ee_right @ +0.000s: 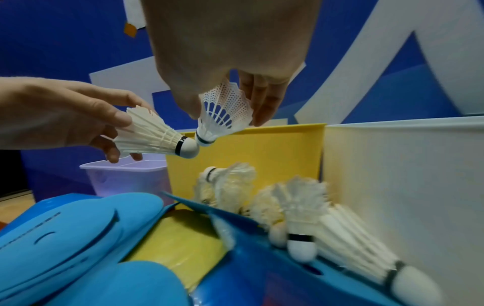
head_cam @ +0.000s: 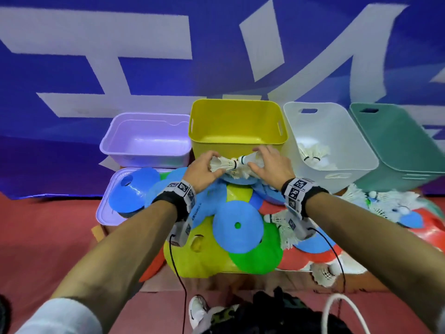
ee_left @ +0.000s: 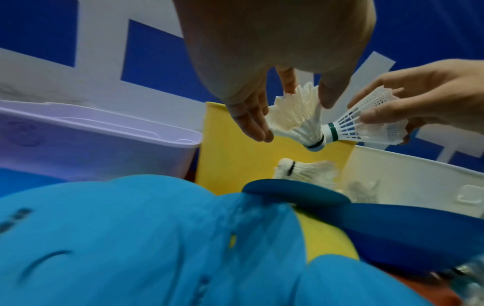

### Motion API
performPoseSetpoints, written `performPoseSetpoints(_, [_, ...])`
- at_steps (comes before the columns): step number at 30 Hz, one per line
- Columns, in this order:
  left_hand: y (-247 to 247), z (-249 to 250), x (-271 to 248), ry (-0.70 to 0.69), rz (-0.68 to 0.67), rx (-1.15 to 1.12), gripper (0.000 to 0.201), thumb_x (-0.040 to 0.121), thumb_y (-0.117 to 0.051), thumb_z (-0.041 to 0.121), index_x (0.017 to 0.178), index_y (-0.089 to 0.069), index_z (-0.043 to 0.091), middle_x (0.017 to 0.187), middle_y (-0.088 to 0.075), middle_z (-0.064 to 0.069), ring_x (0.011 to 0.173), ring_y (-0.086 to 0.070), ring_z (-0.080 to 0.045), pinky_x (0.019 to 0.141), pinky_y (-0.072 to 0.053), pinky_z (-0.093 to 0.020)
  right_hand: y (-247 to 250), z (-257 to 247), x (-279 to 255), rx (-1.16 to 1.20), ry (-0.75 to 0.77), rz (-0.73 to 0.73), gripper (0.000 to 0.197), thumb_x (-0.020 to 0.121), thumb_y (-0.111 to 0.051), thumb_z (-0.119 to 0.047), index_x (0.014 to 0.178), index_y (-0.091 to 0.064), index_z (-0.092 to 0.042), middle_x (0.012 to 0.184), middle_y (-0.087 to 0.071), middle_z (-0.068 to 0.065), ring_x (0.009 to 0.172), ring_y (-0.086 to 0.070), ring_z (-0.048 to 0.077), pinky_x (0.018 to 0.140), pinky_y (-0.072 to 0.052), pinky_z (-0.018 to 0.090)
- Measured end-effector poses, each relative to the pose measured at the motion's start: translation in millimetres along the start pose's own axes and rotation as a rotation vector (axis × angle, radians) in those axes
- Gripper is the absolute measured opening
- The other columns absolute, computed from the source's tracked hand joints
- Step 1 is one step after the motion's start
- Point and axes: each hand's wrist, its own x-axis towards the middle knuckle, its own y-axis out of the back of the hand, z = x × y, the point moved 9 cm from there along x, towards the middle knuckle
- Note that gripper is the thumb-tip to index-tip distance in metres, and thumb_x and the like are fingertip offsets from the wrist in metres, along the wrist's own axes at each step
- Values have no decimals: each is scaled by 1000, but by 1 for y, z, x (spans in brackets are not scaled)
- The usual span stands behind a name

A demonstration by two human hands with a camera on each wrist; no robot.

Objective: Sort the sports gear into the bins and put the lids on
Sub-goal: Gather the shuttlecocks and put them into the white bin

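Observation:
My left hand (head_cam: pixel 204 166) pinches a white feather shuttlecock (head_cam: pixel 221 164) by its skirt, seen close in the left wrist view (ee_left: pixel 296 118). My right hand (head_cam: pixel 266 165) pinches a white plastic-mesh shuttlecock (head_cam: pixel 249 159) with a green band (ee_left: pixel 366 126). Their cork tips touch in front of the empty yellow bin (head_cam: pixel 237 126). The white bin (head_cam: pixel 337 141) to its right holds several shuttlecocks. More shuttlecocks (ee_right: pixel 293 207) lie on the blue discs (head_cam: pixel 237 227) just below my hands.
An empty lilac bin (head_cam: pixel 144 138) stands at the left, its lid (head_cam: pixel 108 208) in front under blue discs. A green bin (head_cam: pixel 395 141) leans at the far right. Yellow, green and red discs and loose shuttlecocks (head_cam: pixel 375 201) cover the cardboard on the red floor.

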Motion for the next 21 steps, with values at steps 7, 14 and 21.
performPoseSetpoints(7, [-57,85,29,-74,-51,3,42,91,-66,35,126,-47,21,122,-50,0,95,-57,-23,81,-51,-40,58,93,-25,110,-113,129,45,92,-59,-41,130,-48,-19,129,-53,5,115,-53,24,88,-45,37])
performPoseSetpoints(14, [-125,149,55,-136,-100,-25,43,81,-71,23,114,-44,32,120,-51,2,95,-57,-23,83,-52,-46,83,185,-48,186,-175,133,47,93,-59,-37,133,-46,-14,132,-50,10,113,-55,27,90,-43,35])
performPoseSetpoints(21, [-163,173,70,-122,-97,52,46,87,-70,33,125,-46,25,127,-54,2,102,-58,-21,86,-51,-43,83,239,-52,225,-223,131,51,95,-58,-37,138,-41,-14,137,-46,10,123,-49,26,98,-41,37])
